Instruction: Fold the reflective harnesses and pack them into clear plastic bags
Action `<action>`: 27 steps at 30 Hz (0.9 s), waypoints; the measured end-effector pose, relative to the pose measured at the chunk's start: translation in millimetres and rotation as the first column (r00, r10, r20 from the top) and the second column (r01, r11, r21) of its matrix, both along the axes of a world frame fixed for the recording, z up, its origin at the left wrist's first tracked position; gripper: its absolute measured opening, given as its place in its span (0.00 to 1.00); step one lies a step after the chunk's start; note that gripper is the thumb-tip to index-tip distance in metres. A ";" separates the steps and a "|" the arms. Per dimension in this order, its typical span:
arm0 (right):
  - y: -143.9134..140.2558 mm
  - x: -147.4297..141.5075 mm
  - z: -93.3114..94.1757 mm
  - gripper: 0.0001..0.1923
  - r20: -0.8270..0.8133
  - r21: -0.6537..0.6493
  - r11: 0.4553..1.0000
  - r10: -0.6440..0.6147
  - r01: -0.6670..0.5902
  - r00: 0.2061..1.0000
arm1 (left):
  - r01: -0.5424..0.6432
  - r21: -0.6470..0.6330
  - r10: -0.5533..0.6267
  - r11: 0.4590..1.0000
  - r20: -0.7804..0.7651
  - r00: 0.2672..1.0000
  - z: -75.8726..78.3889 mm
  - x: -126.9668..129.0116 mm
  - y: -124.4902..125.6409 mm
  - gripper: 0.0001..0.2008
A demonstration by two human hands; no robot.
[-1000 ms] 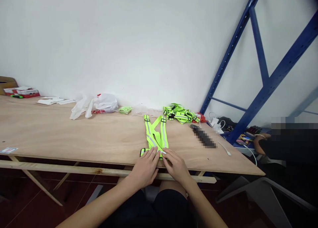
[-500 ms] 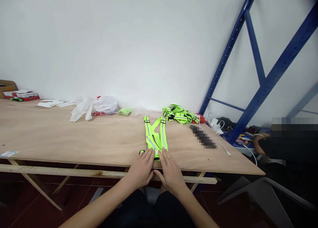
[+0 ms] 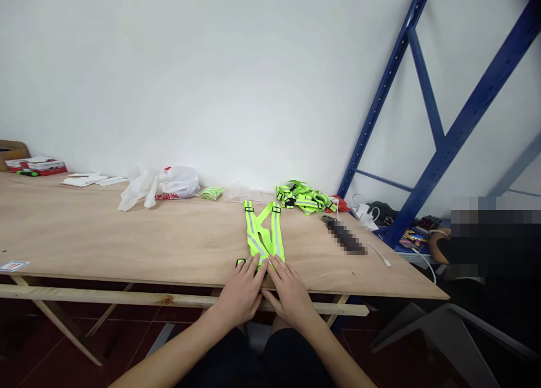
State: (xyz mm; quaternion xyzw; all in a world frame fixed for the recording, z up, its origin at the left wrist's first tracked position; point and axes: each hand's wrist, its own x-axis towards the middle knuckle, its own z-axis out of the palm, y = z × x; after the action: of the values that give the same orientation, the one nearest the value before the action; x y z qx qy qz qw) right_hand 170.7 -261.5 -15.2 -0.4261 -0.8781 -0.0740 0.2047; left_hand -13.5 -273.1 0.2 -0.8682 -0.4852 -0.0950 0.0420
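A neon-yellow reflective vest (image 3: 255,230) made of straps with silver stripes lies on the wooden table (image 3: 127,241), its two shoulder straps with black buckles pointing at the wall. My left hand (image 3: 239,292) lies with fingers stretched out over the vest's near end, beside a black buckle (image 3: 240,262) at its left. Flat on the same end, just to the right, rests my right hand (image 3: 291,292), fingers out. Both hands touch the vest, and its near edge is partly hidden under them.
A heap of similar reflective straps (image 3: 306,197) sits by the wall, near a packed bundle (image 3: 211,193) and a white plastic bag (image 3: 181,181). A cable (image 3: 379,254) lies at right. Blue shelving (image 3: 448,134) stands there, with a person's arm (image 3: 439,246) beyond.
The view has shifted slightly. My hands stay on the near end of the vest, covering a little more of it, with fingers still outstretched.
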 end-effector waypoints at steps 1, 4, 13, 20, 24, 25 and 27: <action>-0.6 -0.1 1.3 0.32 -0.002 -0.010 1.000 0.000 0.000 1.000 | -0.005 -0.006 0.005 1.000 -0.016 1.000 -0.2 0.9 0.1 0.41; -1.6 -0.8 2.7 0.32 -0.004 -0.032 0.999 -0.007 0.007 1.000 | -0.017 0.006 0.018 1.000 -0.056 0.998 -4.0 2.6 1.3 0.41; 0.6 -0.2 -1.5 0.31 -0.019 -0.041 0.999 -0.007 0.006 1.000 | 0.036 0.109 -0.027 0.993 -0.089 0.996 2.9 4.0 0.6 0.34; 1.5 0.0 -4.1 0.31 -0.036 -0.016 1.000 -0.007 0.006 0.999 | -0.024 0.104 0.037 0.994 -0.123 0.992 4.1 7.7 -1.2 0.34; 2.1 -0.1 -4.6 0.31 -0.036 0.003 1.000 0.003 -0.003 0.999 | -0.052 0.118 0.065 0.992 -0.114 0.991 -0.4 6.5 -1.8 0.33; 2.1 -0.2 -4.4 0.30 -0.036 0.006 1.000 0.003 -0.003 0.999 | -0.056 0.121 0.069 0.991 -0.112 0.991 -1.2 5.7 -1.7 0.33; 1.9 -0.3 -3.9 0.30 -0.040 0.011 1.000 0.001 -0.001 0.999 | -0.063 0.130 0.077 0.990 -0.108 0.991 -2.9 3.8 -1.6 0.33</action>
State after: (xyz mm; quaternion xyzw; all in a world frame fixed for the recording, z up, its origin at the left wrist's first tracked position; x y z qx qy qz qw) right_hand 170.4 -259.6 -19.1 -0.4258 -0.8737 -0.0704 0.2246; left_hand -9.7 -274.6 -2.7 -0.8502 -0.5054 -0.0746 0.1274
